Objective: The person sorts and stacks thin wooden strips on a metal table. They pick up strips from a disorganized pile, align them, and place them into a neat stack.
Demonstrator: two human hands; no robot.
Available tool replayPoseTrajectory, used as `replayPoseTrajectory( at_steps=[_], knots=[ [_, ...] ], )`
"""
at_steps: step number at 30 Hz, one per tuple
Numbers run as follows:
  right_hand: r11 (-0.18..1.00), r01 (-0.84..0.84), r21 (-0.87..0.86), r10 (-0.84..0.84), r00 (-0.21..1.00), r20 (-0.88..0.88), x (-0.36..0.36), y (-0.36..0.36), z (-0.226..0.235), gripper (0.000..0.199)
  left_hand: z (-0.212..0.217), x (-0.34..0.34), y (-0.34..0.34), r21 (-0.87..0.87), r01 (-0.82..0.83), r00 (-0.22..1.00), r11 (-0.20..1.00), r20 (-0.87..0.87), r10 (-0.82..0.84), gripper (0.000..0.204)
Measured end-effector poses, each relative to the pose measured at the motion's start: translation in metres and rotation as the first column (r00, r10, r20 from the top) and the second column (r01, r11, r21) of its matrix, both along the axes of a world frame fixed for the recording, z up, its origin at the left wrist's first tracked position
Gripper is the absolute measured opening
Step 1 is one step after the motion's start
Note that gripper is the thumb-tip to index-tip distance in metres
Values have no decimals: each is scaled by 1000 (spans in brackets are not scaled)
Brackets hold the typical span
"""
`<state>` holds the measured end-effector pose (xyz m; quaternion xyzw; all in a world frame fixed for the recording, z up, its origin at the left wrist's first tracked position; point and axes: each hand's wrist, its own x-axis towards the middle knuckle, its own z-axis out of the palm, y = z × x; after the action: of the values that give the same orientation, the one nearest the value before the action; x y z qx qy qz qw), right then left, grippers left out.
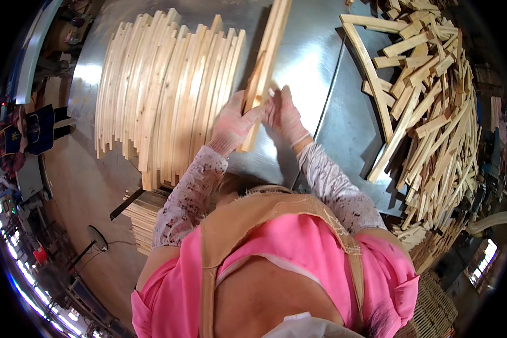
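Both hands are in pale gloves, with flowered sleeve covers over the forearms. My left hand (233, 125) is closed round the lower part of some wooden strips (269, 48), which lie lengthwise away from me. One strip shows a dark brown mark. My right hand (287, 119) is just right of them, thumb raised and apart from the fingers. Its fingertips are close to the strips' right side; whether they touch cannot be made out. Left of the strips, a row of similar wooden strips (166, 90) lies side by side, their near ends uneven.
A shiny metal table (315, 62) bears the wood, with a seam running across it. At right, a large jumbled heap of wooden strips (434, 112) reaches past the table. More stacked strips (143, 211) are below the left edge. Another person (31, 132) is at far left.
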<state>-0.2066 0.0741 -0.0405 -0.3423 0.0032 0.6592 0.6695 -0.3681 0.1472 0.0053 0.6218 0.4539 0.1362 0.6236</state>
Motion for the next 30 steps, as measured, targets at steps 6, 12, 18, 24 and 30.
replayPoseTrajectory(
  at_steps=[6,12,18,24,30],
  knots=[
    [939,44,-341,72,945,319,41,-15,7,37,-18,35,-28,212,274,924,938,-329,-195,44],
    [967,-5,-255,4,1000,-4,72,-54,0,40,-16,-88,-64,89,-588,798,804,228,558,22],
    [997,-41,-69,20,960,-280,76,-65,-27,61,23,-379,-213,-226,178,497,958,-819,-286,30],
    [973,-93,-213,106,993,48,49,-56,-25,62,68,-299,-213,-442,459,356,771,-703,-616,53],
    [913,-265,-310,392,781,486,-10,-37,-16,56,50,-58,-109,-51,182,933,982,-306,-188,87]
  ],
)
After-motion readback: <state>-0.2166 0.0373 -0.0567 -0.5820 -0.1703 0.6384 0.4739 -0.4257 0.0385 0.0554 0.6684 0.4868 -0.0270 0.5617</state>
